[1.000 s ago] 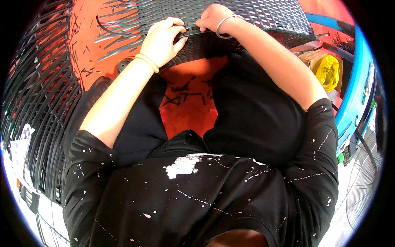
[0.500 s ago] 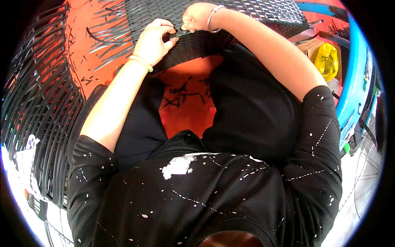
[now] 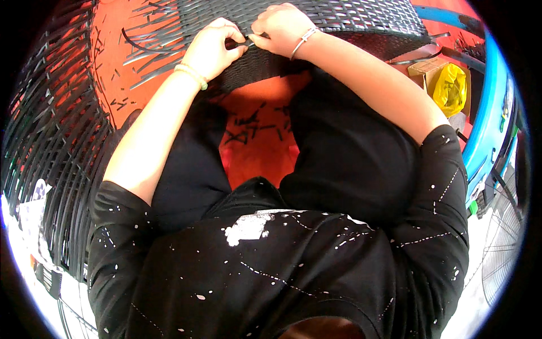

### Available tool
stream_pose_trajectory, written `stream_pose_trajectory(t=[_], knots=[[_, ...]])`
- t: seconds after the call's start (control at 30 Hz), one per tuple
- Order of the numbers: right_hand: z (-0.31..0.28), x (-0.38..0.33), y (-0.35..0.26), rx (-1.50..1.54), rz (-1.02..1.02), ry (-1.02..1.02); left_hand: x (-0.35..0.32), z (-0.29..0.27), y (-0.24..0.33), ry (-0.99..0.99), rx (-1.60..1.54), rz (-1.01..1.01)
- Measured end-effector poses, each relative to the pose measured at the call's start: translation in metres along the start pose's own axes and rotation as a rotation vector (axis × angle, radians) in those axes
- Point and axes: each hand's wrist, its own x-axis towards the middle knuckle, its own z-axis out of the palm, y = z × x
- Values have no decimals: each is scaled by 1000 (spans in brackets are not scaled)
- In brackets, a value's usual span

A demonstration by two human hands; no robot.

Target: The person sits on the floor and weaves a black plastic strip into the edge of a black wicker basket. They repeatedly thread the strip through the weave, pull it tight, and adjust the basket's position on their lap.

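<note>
A black woven wicker panel [image 3: 367, 17] lies across the top of the view, its near side dropping down in front of my knees. At its near edge my left hand [image 3: 212, 50] is closed, thumb and fingertips pinching a short black plastic strip [image 3: 249, 43]. My right hand [image 3: 280, 29] meets it there from the right, also closed, with its fingertips on the same strip. The two hands' fingertips almost touch. Loose strip ends [image 3: 149, 53] stick out from the panel's left side, some curling. The strip's far end is hidden in the weave.
On the left stands a large bundle of black strips [image 3: 53, 141]. Cut scraps [image 3: 248, 130] lie on the red floor [image 3: 257, 161] between my knees. To the right are a cardboard box [image 3: 423, 69], a yellow plastic bag [image 3: 450, 89] and a curved blue frame [image 3: 490, 124].
My right hand has turned from a fist-like pose, its fingertips now lower and beside the left fingertips. My left hand stays at the edge, having shifted only slightly.
</note>
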Motion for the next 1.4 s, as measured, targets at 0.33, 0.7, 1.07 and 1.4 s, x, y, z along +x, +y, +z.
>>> stream_pose_trajectory(t=[0.33, 0.7, 1.07, 1.4], knots=[[19, 11, -18, 609, -146, 255, 3, -82, -7, -254, -284, -255], [10, 23, -8, 553, 311, -208, -32, -43, -13, -107, 206, 24], [26, 60, -15, 280, 324, -384, -56, -20, -4, -33, 522, 106], [1, 70, -21, 460, 321, -548, -44, 0, -17, -85, 272, -179]])
